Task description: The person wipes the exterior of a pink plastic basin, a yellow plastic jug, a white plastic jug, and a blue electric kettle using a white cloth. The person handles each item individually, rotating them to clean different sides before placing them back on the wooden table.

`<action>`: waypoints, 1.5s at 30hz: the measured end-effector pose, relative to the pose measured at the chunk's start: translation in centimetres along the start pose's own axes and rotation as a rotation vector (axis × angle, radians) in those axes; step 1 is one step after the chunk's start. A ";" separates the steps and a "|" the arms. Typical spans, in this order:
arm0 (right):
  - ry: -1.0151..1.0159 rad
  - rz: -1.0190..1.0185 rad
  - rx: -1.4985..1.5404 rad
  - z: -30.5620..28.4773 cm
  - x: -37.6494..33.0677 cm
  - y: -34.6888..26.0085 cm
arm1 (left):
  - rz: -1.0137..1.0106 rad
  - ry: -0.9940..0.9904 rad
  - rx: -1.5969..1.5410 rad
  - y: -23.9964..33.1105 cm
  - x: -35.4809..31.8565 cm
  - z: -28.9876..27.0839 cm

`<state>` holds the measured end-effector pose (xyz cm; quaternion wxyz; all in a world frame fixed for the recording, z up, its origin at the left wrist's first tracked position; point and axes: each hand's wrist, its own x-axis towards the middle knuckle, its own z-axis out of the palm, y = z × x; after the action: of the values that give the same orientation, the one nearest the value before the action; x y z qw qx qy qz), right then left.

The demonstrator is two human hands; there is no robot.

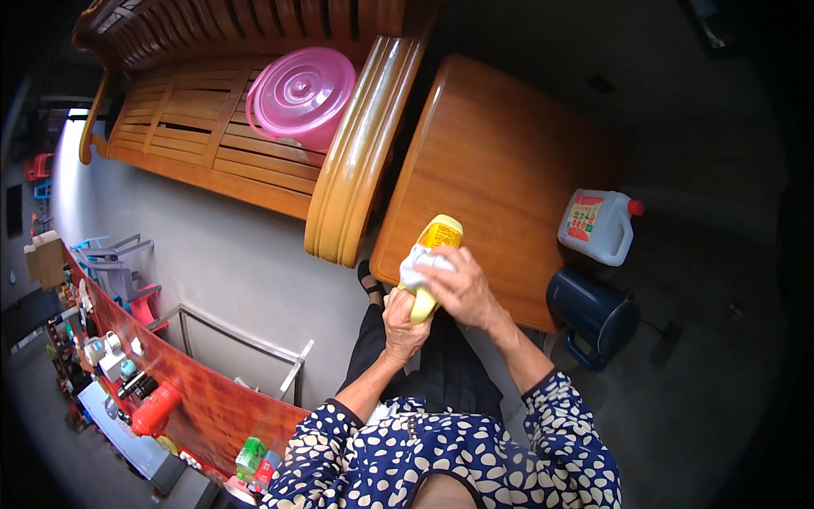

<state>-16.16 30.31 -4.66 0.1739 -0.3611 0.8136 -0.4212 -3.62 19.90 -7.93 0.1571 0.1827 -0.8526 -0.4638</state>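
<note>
A yellow plastic bottle [443, 233] with a printed label is held up over the near left corner of the wooden table [500, 153]. My left hand [405, 327] is closed around its lower part, nearest my body. Across the bottle's middle lies a crumpled white cloth [413, 270]; it could also be tissue. My right hand [460, 288] presses this cloth against the bottle, fingers bent over it. Part of the bottle is hidden behind the cloth and fingers.
A wooden bench [186, 127] bears a lidded pink bucket [303, 93]. A white jug with red cap [598, 225] and a dark blue kettle [593, 316] stand on the right. At the lower left, a red-topped table [203, 377] holds clutter beside a metal frame [242, 348].
</note>
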 end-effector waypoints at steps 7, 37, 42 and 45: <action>0.006 0.013 -0.082 0.6 2.1 2.0 | 0.026 -0.077 0.006 0.0 0.1 -0.7; 0.675 0.445 0.289 7.9 1.0 7.7 | -0.160 -0.027 -0.141 -0.2 2.7 -1.3; 0.559 0.679 0.799 8.4 3.5 14.0 | -0.290 0.052 -0.280 -0.5 3.6 -1.9; 0.275 0.727 1.105 8.3 2.6 15.4 | -0.694 0.200 -0.544 -2.5 3.4 -3.3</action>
<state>-19.87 29.64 -22.00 0.3587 0.1347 0.5631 -0.7323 -4.78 14.64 -7.95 0.1163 0.4536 -0.5688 -0.6761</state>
